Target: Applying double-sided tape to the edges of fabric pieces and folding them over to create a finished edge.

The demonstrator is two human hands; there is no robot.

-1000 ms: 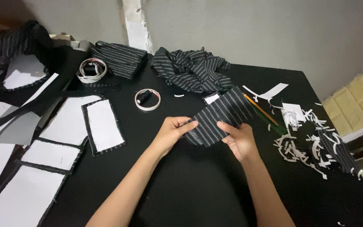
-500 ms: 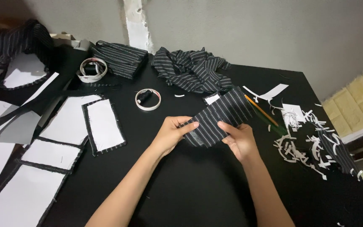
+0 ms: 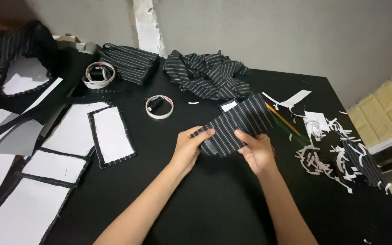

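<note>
Both my hands grip one flat piece of black fabric with thin white stripes (image 3: 241,123) just above the black table (image 3: 214,204). My left hand (image 3: 189,147) pinches its near left edge, thumb on top. My right hand (image 3: 258,150) pinches the near right edge. The piece tilts up and away to the right, and a white lining shows at its far corner. An orange pencil (image 3: 283,119) and a green one lie under its right end.
A small tape roll (image 3: 159,107) and a larger one (image 3: 100,74) lie to the left. Rectangular fabric pieces backed with white (image 3: 110,136) cover the left side. Crumpled striped cloth (image 3: 210,75) sits at the back. White and striped scraps (image 3: 336,156) litter the right edge.
</note>
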